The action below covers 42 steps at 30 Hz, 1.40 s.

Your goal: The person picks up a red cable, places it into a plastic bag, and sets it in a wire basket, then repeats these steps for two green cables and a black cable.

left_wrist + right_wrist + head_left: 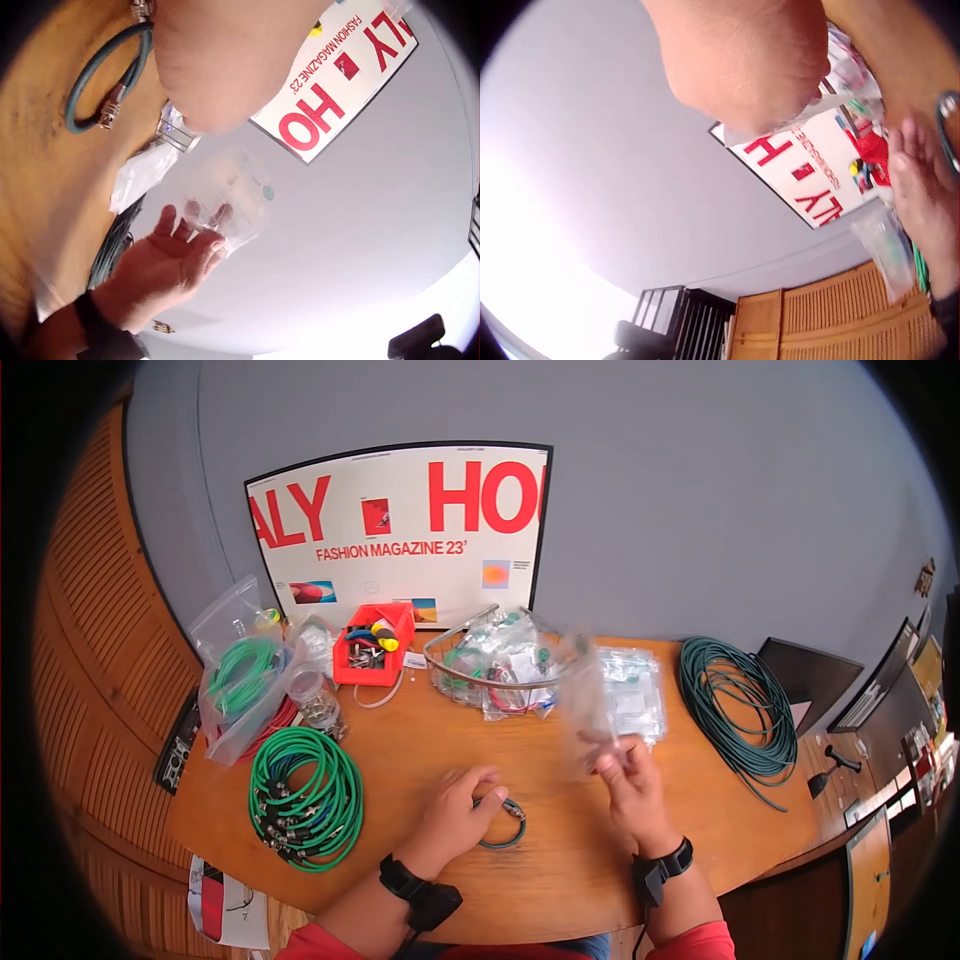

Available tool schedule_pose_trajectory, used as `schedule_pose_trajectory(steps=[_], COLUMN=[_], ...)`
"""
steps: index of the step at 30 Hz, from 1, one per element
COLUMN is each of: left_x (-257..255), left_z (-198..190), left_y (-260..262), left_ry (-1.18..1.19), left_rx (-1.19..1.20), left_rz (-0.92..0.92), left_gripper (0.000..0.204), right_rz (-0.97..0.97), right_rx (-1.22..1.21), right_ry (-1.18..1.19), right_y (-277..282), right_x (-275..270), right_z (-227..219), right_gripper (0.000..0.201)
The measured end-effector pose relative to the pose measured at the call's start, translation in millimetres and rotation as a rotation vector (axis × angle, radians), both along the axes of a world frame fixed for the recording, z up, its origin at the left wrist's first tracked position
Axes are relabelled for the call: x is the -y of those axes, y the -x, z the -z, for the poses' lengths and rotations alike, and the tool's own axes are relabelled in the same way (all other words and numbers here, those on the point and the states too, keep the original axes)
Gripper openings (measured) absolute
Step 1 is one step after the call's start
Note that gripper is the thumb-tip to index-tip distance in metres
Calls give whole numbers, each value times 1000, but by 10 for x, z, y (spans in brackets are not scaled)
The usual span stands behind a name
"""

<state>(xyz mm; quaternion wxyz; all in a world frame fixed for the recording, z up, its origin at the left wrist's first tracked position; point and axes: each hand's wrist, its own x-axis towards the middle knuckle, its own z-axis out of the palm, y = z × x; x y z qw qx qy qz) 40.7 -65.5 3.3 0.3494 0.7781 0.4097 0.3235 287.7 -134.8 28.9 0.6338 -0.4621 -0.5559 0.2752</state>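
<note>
Right now my left hand (pixel 462 810) lies low over the table (pixel 540 895), its fingers relaxed and slightly bent, gripping nothing that I can see. Just beside its fingertips is a short dark green cable (pixel 522 825), looped on the wood with metal connectors at its ends; whether my thumb touches it, I cannot tell. To the right, my right hand (pixel 636 790) is raised and closed on a clear plastic bag (pixel 588 705), pinching its lower end between thumb and fingers. The bag stands up from my grip, blurred, with a small round green mark near its far end.

Left of my left hand sits a coil of bright green cables (pixel 305 800) with dark and metal connectors. Past that coil come a clear jar (pixel 318 707) of small metal parts and a large zip bag (pixel 222 628) holding more green cable. Beyond both hands stands a wire basket (pixel 470 681) full of bagged pieces, with a red bin (pixel 372 674) of tools to its left. Flat clear packets (pixel 640 705) lie just past my right hand, and a big dark green coil (pixel 735 710) farther right. Behind the basket is a wide screen (pixel 400 500) with red lettering.
</note>
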Motion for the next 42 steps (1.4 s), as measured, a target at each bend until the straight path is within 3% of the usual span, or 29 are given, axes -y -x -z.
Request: schedule_pose_trajectory(steps=[1, 2, 4, 7, 10, 12, 13, 15, 16, 18, 26, 29, 31, 34, 38, 40, 42], left_x=[-7, -32, -77, -93, -202, -223, -232, -250, -254, -262, -258, -274, -296, -302, -248, -192, -166], left_z=[9, 36, 75, -11, 85, 52, 16, -25, -37, -31, 6, 43, 93, 156, 183, 156, 153], left_y=[1, 2, -16, 6, 109, 154, 167, 176, 175, 170, 145, 153, 161, 147, 84, 73, 74], left_ry=[192, 192, 531, 602, 474, 398, 321, 306, 291, 292, 305, 300, 291, 261, 223, 223, 213], left_rx=[165, 165, 728, 900, 780, 751, 721, 755, 790, 793, 858, 840, 789, 698, 655, 576, 540], left_rz=[42, 36, 209, 87, -14, -62, -104, -106, -104, -101, -80, -121, -141, -158, -121, -73, -46], left_gripper=[37, 37, 33, 34, 33, 33, 33, 33, 33, 32, 29, 30, 28, 28, 30, 33, 33], right_rz=[-162, -168, -314, -341, -334, -109, -112, 48, 48, 115, 45, -62, -270, -353, -310, -183, -115], right_rx=[-64, -64, -205, -240, -247, 65, 64, 754, 752, 1003, 918, 831, 802, 679, 501, 464, 458], right_ry=[66, 66, 191, 301, 387, 311, 313, 340, 340, 258, 328, 293, 295, 250, 310, 450, 345], right_y=[82, 160, 294, 396, 431, 466, 461, 433, 453, 533, 659, 476, 369, 402, 487, 480, 435], right_x=[22, 29, 26, 12, -33, -68, -44, 22, 25, 33, 30, 33, 14, 35, 61, 42, 13], right_z=[38, 93, 173, 144, 217, 271, 214, 27, 54, 165, 268, 237, 216, 94, 61, 59, 110], right_gripper=[12, 12, 12, 14, 20, 30, 30, 40, 40, 46, 32, 28, 25, 25, 24, 26, 26])
